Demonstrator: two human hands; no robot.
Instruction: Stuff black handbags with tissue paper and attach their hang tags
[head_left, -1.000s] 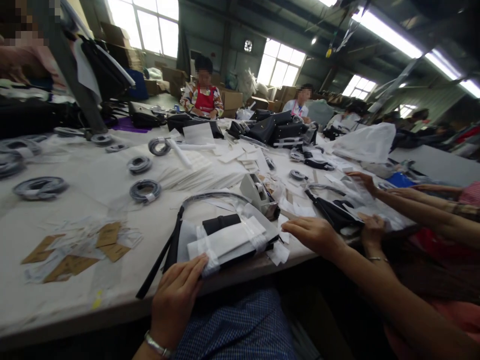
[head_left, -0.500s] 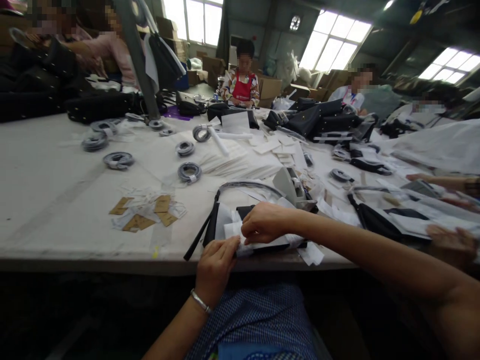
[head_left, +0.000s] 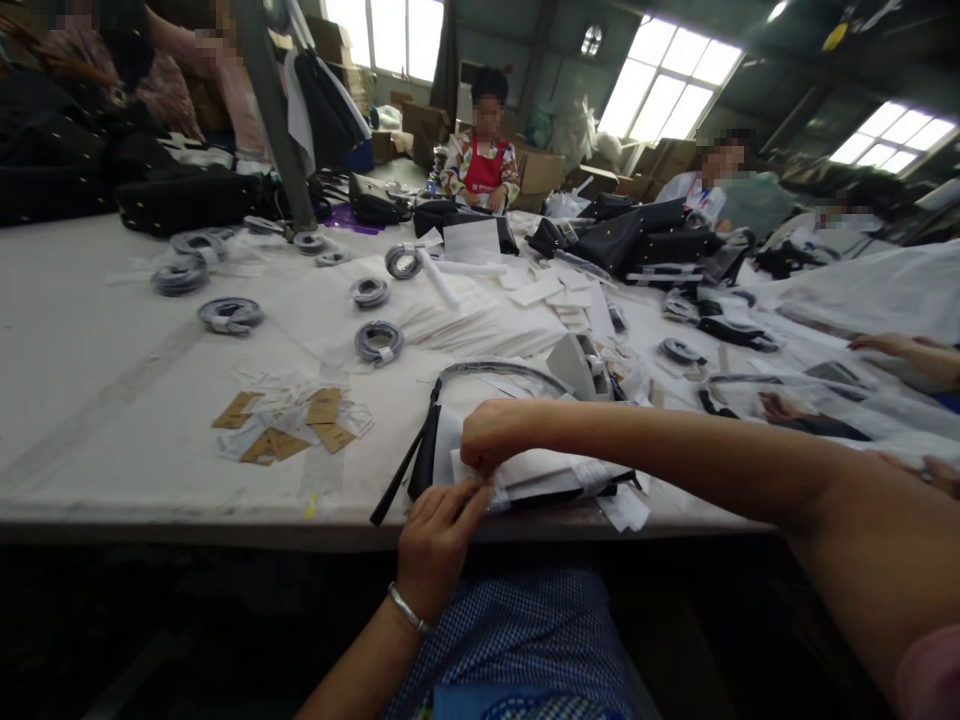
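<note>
The black bag [head_left: 422,462] lies on its side on the white table [head_left: 112,430], close to the near edge, right in front of the person. A white sheet [head_left: 541,466] lies over the top of it, with shiny clear wrap [head_left: 592,472] near its right end. A curved handle [head_left: 510,367] loops behind the bag, and a thin black strap [head_left: 396,487] hangs off to the left.

The left hand [head_left: 442,530] rests at the front edge of the bag, its fingers bent and their tips touching the white sheet. I cannot tell if they pinch it. A silver bracelet [head_left: 407,606] goes around that wrist. The right hand [head_left: 491,436] is curled up like a fist just above the left fingertips. Its own tips are hidden, so I cannot tell what they grip.

A grey box-like tool [head_left: 576,366] stands just behind the bag. To the left are brown cards [head_left: 324,406] and a wrapped grey ring [head_left: 379,342]. Across the table sits a person in a red apron [head_left: 484,180].
</note>
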